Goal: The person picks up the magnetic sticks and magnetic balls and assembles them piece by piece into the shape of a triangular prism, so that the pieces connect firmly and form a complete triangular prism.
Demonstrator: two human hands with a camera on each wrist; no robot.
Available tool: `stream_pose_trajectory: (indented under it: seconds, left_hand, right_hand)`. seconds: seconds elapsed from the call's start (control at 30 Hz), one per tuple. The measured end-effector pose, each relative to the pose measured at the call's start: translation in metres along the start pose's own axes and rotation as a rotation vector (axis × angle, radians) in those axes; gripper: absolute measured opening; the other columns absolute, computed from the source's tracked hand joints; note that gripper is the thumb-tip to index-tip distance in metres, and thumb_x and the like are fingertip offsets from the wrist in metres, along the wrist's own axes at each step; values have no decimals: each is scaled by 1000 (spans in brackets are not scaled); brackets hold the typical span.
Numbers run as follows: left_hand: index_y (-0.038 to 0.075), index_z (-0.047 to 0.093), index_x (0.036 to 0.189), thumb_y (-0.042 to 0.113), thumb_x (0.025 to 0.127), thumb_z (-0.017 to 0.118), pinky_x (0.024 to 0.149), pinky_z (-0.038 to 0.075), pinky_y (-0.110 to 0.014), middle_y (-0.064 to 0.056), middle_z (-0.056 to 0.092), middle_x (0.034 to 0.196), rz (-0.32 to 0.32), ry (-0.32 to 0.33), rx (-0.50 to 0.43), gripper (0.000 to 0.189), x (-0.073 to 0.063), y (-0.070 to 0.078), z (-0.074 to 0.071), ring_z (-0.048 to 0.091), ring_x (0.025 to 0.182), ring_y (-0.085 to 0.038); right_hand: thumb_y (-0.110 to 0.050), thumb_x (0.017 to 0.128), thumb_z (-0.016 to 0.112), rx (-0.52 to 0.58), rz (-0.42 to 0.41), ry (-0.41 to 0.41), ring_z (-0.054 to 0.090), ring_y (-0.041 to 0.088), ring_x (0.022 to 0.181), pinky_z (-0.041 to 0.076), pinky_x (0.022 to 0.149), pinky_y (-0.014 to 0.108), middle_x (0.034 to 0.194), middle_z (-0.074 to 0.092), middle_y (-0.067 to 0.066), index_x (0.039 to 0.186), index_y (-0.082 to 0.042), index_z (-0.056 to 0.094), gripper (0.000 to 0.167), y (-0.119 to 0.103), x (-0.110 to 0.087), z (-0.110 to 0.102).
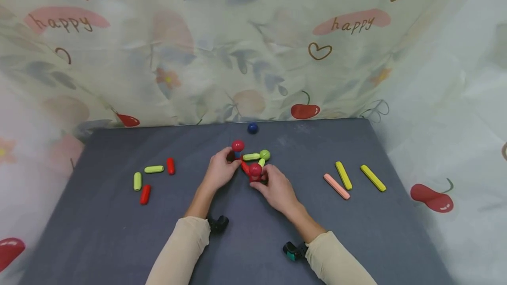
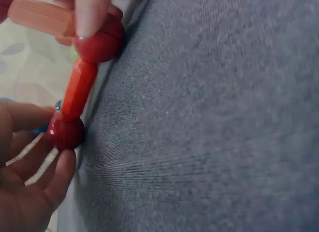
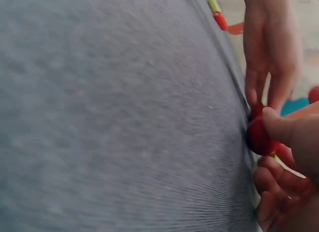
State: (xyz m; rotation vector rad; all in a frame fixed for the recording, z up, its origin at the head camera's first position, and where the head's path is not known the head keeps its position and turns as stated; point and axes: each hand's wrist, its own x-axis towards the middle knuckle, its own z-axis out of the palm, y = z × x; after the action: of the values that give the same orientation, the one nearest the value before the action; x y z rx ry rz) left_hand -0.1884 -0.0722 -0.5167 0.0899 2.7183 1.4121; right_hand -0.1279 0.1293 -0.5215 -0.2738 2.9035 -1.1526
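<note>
A small frame of balls and sticks stands mid-table. In the left wrist view, a red stick (image 2: 79,90) joins two low red balls. My left hand (image 1: 222,169) pinches the left low ball (image 2: 66,133); my right hand (image 1: 280,190) pinches the right one (image 2: 102,42). From the right ball rises a peach stick (image 2: 40,17), topped in the head view by a red ball (image 1: 255,169). A blue stick (image 1: 237,155) stands at the left corner under another red ball (image 1: 237,145). Light green sticks (image 1: 251,157) meet a green ball (image 1: 265,155) behind. Fingers partly hide the joints.
A dark blue ball (image 1: 252,128) sits at the table's back edge. To the left lie short light green sticks (image 1: 154,169) and red sticks (image 1: 145,194). At right lie yellow sticks (image 1: 373,178) and a peach stick (image 1: 336,186). A patterned curtain (image 1: 245,56) hangs behind.
</note>
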Motion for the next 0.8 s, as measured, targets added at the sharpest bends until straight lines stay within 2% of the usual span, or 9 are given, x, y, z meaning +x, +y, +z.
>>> stream_pose_trajectory:
  seconds: [0.17, 0.33, 0.4, 0.5, 0.6, 0.8]
  left_hand:
    - [8, 71, 120, 23, 90, 79, 85, 59, -41, -11, 74, 110, -43, 71, 64, 35, -16, -4, -6, 71, 95, -22]
    - [10, 75, 112, 27, 86, 83, 79, 59, -38, -7, 76, 99, -83, 122, 97, 32, -29, -2, -2, 69, 87, -18]
    - [9, 76, 112, 28, 86, 83, 79, 60, -38, -7, 78, 99, -90, 137, 95, 33, -30, -2, 0, 72, 86, -17]
    - [10, 77, 112, 30, 86, 83, 79, 61, -37, -7, 79, 98, -98, 153, 92, 34, -30, -3, 3, 74, 86, -17]
    - [10, 77, 113, 30, 85, 84, 79, 61, -38, -7, 79, 99, -95, 166, 81, 35, -31, -4, 4, 75, 86, -17]
    - [10, 77, 115, 31, 84, 85, 81, 61, -38, -7, 80, 100, -86, 185, 55, 38, -34, -7, 1, 76, 87, -16]
  right_hand:
    - [-22, 90, 79, -115, -61, 72, 58, 23, 86, 49, 81, 40, 97, 72, 6, 99, -16, 68, 16, 2, 11, -4]
    - [-21, 94, 74, -232, -96, 28, 62, 28, 93, 48, 84, 49, 99, 74, 4, 102, -20, 68, 10, 9, 21, -15]
    - [-26, 96, 72, -282, -93, -13, 62, 30, 101, 48, 87, 50, 109, 72, 5, 110, -20, 67, 16, 11, 20, -19]
    - [-36, 96, 71, -346, -75, -67, 56, 35, 122, 44, 97, 54, 133, 63, 11, 130, -17, 63, 40, 16, 12, -31]
    - [-41, 95, 71, -393, -70, -54, 47, 40, 133, 39, 102, 58, 149, 50, 17, 146, -14, 53, 60, 28, -1, -47]
    - [-34, 93, 75, -456, -24, 67, 45, 44, 126, 38, 94, 60, 144, 50, 21, 147, -11, 52, 63, 63, -32, -85]
